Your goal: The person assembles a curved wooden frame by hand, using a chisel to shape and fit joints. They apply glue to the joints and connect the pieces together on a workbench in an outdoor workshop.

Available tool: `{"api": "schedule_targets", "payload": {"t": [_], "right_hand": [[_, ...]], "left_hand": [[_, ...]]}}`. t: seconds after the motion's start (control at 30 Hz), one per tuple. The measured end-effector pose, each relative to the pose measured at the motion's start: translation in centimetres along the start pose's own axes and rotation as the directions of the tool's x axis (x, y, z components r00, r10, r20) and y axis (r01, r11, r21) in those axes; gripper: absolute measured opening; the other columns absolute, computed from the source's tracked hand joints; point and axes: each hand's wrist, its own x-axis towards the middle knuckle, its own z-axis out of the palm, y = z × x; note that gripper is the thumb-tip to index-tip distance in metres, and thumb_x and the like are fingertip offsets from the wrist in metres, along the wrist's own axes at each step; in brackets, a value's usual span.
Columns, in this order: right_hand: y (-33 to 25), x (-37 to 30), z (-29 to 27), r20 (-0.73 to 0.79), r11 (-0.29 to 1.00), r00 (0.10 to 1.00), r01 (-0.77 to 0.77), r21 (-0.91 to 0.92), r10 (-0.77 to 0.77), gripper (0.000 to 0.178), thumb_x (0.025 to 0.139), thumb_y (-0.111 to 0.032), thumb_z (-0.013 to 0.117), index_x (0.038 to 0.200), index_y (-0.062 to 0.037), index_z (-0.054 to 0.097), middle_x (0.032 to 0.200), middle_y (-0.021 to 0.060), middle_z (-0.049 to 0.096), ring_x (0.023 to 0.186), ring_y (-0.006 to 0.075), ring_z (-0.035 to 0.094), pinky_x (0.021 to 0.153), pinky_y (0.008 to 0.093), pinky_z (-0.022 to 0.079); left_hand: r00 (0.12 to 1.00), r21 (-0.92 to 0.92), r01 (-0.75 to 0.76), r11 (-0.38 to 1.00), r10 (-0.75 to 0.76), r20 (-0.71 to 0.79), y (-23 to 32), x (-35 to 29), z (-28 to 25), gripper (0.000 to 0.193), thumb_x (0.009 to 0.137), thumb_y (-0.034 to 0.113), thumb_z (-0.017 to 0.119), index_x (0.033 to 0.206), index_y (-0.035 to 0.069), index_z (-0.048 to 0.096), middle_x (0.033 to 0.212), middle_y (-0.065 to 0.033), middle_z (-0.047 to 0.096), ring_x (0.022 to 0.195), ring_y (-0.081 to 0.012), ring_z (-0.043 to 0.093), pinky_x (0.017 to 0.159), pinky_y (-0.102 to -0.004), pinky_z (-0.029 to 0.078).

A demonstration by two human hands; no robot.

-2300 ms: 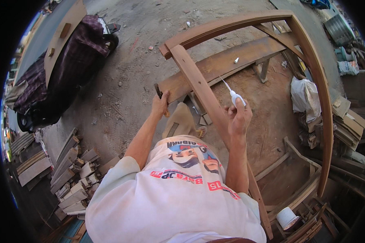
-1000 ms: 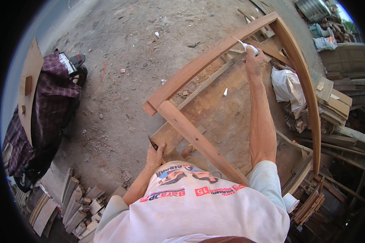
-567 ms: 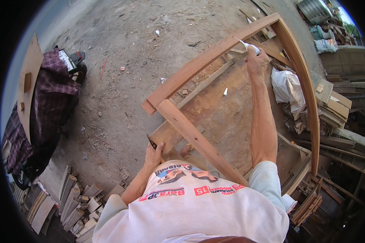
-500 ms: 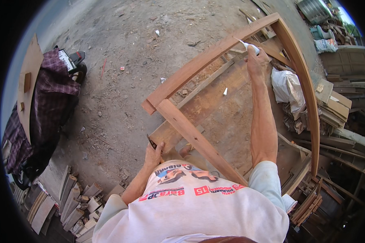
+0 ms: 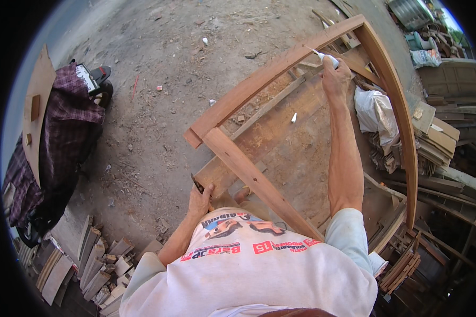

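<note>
My right hand (image 5: 336, 79) is closed round a small white glue bottle (image 5: 329, 61). Its thin pointed nozzle reaches to the far rail of a reddish-brown wooden frame (image 5: 259, 79), with the tip at the rail's inner edge. Down by my waist, my left hand (image 5: 200, 202) is closed on a dark, narrow object (image 5: 197, 183) whose kind I cannot make out; only its upper end shows. Between my arms, a small white cone-shaped cap (image 5: 294, 118) lies on a worn brown board (image 5: 269, 134) under the frame. The frame's near rail (image 5: 256, 179) slants toward my shirt.
Stacked planks (image 5: 439, 140) and a white sack (image 5: 375, 113) stand at the right. At the left, a plaid cloth (image 5: 58, 127) covers a motorcycle, with a plywood piece (image 5: 37, 116) against it. Wood offcuts (image 5: 100, 264) are heaped at lower left. Small litter dots the ground (image 5: 158, 58).
The frame and my view have shifted very slightly. Both hands keep nearly the same place and hold, with the bottle's nozzle still at the far rail.
</note>
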Motion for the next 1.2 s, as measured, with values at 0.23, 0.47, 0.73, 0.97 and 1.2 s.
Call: {"api": "schedule_targets", "payload": {"t": [0.23, 0.47, 0.73, 0.97, 1.2], "right_hand": [[0.7, 0.3, 0.0, 0.013, 0.998, 1.0, 0.027, -0.062, -0.026, 0.033, 0.098, -0.029, 0.069, 0.097, 0.0036, 0.072, 0.073, 0.0039, 0.065, 0.063, 0.012, 0.062, 0.058, 0.0327, 0.05], [-0.2, 0.4, 0.0, 0.023, 0.99, 1.0, 0.021, -0.137, -0.018, 0.034, 0.098, -0.03, 0.068, 0.098, 0.0032, 0.073, 0.072, 0.0065, 0.068, 0.064, 0.0149, 0.066, 0.061, 0.0344, 0.052], [0.4, 0.6, 0.1, 0.008, 0.994, 1.0, 0.028, -0.104, -0.027, 0.035, 0.097, -0.03, 0.069, 0.102, 0.0038, 0.075, 0.072, 0.0081, 0.069, 0.064, 0.016, 0.068, 0.062, 0.0352, 0.053], [0.1, 0.1, -0.2, -0.013, 0.993, 1.0, -0.003, -0.115, 0.001, 0.034, 0.098, -0.029, 0.07, 0.096, 0.0045, 0.072, 0.077, 0.0073, 0.069, 0.063, 0.0144, 0.066, 0.061, 0.033, 0.054], [3.6, -5.1, -3.4, 0.16, 0.578, 0.933, -0.329, 0.747, 0.323, 0.023, 0.099, -0.018, 0.073, 0.115, -0.0021, 0.068, 0.087, 0.005, 0.064, 0.076, 0.0148, 0.063, 0.083, 0.0397, 0.062]], "left_hand": [[1.0, -0.045, 0.019, 0.999, -0.019, 0.01, 0.3, 0.0, 0.0, 0.045, 0.099, 0.038, 0.074, 0.113, -0.003, 0.061, 0.076, -0.0056, 0.065, 0.064, -0.0137, 0.061, 0.058, -0.031, 0.049], [1.0, -0.031, 0.02, 0.999, -0.02, 0.013, 0.5, -0.1, -0.1, 0.045, 0.099, 0.038, 0.073, 0.112, -0.002, 0.061, 0.076, -0.0056, 0.065, 0.064, -0.014, 0.061, 0.058, -0.0311, 0.049], [1.0, -0.013, 0.001, 1.0, -0.001, -0.004, 0.6, -0.1, -0.1, 0.054, 0.097, 0.051, 0.074, 0.105, -0.001, 0.064, 0.074, -0.0053, 0.066, 0.063, -0.0145, 0.063, 0.058, -0.0316, 0.051], [0.999, 0.013, 0.014, 1.0, -0.015, 0.044, 0.6, -0.2, -0.7, 0.047, 0.098, 0.038, 0.074, 0.116, -0.004, 0.063, 0.078, -0.0068, 0.067, 0.067, -0.0153, 0.062, 0.06, -0.0325, 0.05], [0.998, 0.097, -0.018, 0.995, 0.011, 0.069, 0.9, 0.0, -0.7, 0.058, 0.098, 0.053, 0.072, 0.107, -0.004, 0.067, 0.079, -0.0069, 0.069, 0.071, -0.0157, 0.065, 0.064, -0.0331, 0.052]]}}
